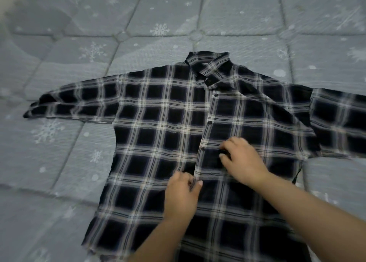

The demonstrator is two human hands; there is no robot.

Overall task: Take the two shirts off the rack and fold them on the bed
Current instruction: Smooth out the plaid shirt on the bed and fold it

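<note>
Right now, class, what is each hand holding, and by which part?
The left hand pinches the plaid shirt at its button placket edge, low on the front. The right hand rests on the shirt front beside the placket; motion blur hides whether it grips any cloth.

Light: dim and grey, soft all over, with no bright spot to be seen.
Shadows: faint ones only, a thin dark line under the right hand [242, 160] and the left hand [181, 195].
Glare: no shiny patches on the shirt [158, 139] or the bed [178, 10].
Blur: the whole picture is a bit smeared; the white checks on the shirt look fuzzy, and the snowflakes on the bed are soft.
Edges: the quilt lines bend near the sides, and the corners are the blurriest, most of all the top left.
</note>
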